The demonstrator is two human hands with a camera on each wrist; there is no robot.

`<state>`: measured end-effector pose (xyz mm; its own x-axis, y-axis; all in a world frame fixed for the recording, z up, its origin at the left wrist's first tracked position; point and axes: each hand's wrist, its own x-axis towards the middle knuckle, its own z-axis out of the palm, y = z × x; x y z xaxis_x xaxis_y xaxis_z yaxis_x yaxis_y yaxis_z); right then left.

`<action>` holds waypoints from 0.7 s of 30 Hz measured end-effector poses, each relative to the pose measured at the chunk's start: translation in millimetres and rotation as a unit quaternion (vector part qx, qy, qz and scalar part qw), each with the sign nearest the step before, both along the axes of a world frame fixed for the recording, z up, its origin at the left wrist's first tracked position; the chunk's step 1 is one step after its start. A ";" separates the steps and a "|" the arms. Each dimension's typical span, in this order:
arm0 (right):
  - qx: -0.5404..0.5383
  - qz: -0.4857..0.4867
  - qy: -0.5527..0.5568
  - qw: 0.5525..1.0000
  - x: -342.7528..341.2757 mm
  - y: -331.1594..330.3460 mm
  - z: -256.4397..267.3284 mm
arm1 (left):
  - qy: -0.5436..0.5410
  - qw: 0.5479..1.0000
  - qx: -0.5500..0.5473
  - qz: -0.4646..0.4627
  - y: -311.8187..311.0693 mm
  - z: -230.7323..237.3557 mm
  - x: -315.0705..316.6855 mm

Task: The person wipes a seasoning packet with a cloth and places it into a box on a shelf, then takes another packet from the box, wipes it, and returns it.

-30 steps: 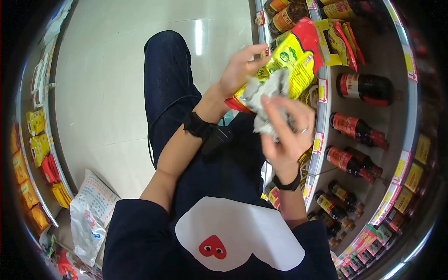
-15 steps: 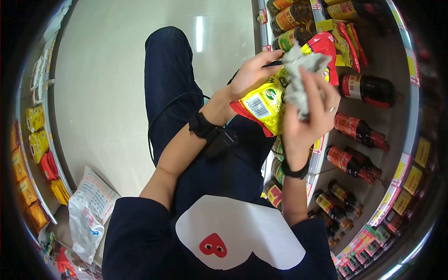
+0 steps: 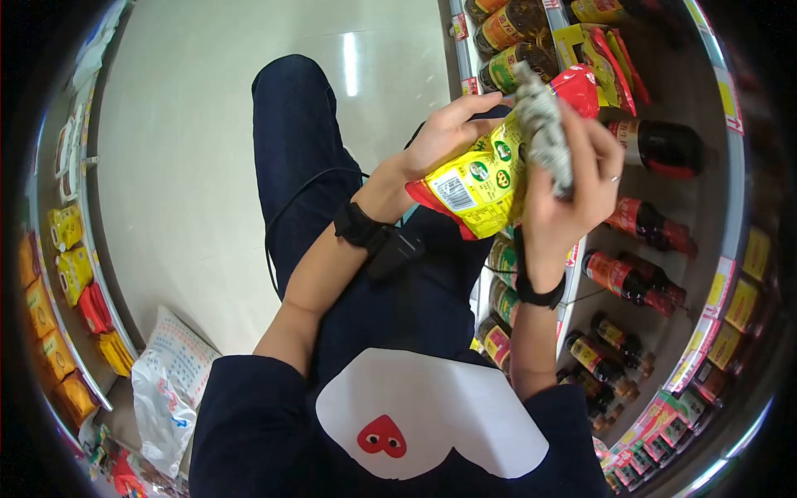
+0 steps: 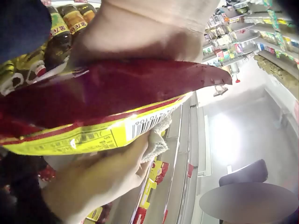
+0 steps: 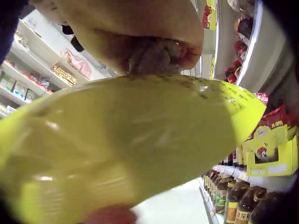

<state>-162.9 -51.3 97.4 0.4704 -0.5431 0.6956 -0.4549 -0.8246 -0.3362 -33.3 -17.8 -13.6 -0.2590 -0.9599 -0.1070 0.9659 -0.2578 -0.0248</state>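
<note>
A yellow and red packet (image 3: 490,178) with a barcode is held up in front of the person's body. The left hand (image 3: 448,137) grips it from its left side, thumb along the edge. A crumpled grey-white cloth (image 3: 544,133) lies against the packet's right part, pinched in the curled fingers of the right hand (image 3: 579,174). In the left wrist view the packet's dark red edge (image 4: 112,93) fills the middle, with the cloth (image 4: 156,144) at the right hand's fingertips below. The right wrist view shows the packet's yellow face (image 5: 140,135) close up.
Shelves on the right hold dark sauce bottles (image 3: 664,149), oil bottles (image 3: 510,29) and a yellow box of packets (image 3: 594,62). A low shelf on the left bears yellow and red bags (image 3: 75,274). A white plastic bag (image 3: 162,398) stands at lower left, beside the tiled floor (image 3: 191,166).
The packet has turned so its barcode side shows and has shifted slightly lower. The right hand with the cloth has moved right and up along it; the left hand keeps its grip.
</note>
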 end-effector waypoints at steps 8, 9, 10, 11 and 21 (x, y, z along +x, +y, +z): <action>-0.019 -0.015 -0.036 0.999 -1.1 -24.3 6.5 | -0.243 0.968 -0.016 0.062 11.0 14.1 0.6; -0.017 -0.014 -0.035 0.999 -3.0 -23.8 6.5 | -0.242 0.968 -0.015 0.062 9.1 7.1 -2.2; -0.004 -0.041 -0.045 0.998 -4.6 -22.7 7.0 | -0.202 0.977 -0.032 0.061 5.2 -5.6 -4.4; 0.009 -0.068 -0.056 0.996 -4.7 -21.1 8.2 | -0.163 0.984 -0.048 0.061 3.4 -3.1 -2.6; 0.077 0.079 0.086 0.990 1.0 60.7 -14.5 | -0.212 0.965 -0.046 0.147 -4.6 -17.6 4.3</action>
<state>-161.9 9.4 82.9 0.6616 -0.5474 0.5124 -0.3864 -0.8346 -0.3927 -28.9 -22.4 -31.2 0.0740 -0.9958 -0.0546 0.9161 0.0462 0.3983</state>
